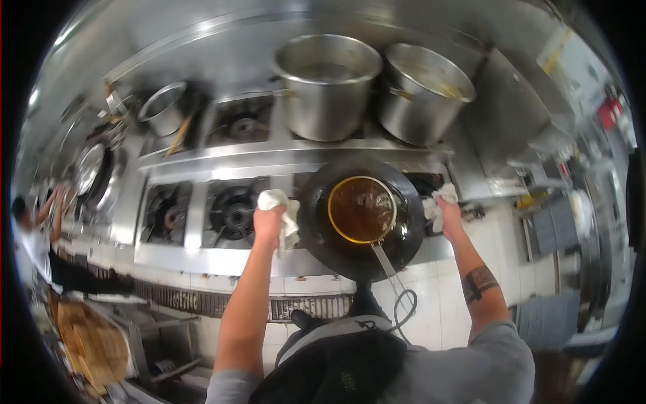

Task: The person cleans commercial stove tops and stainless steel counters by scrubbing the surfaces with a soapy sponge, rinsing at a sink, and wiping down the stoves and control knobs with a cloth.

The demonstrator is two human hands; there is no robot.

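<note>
A large black wok (313, 222) is between my hands, over the stove's front edge. Brown liquid (367, 202) lies in it, and a round strainer (383, 259) with a wire handle sits over the liquid, the handle pointing toward me. My left hand (269, 225) is closed around a white cloth (274, 199) at the wok's left side. At the right side my right hand (449, 212) is closed on another white cloth (432, 210). The wok's side grips are hidden under the cloths.
Two tall steel pots (328, 101) (420, 97) stand on the back of the stove (202, 259). A smaller pot (165, 111) is at the back left, near open burners (235, 210). Another person (33, 242) works at the far left. Wooden boards (91, 343) lie at lower left.
</note>
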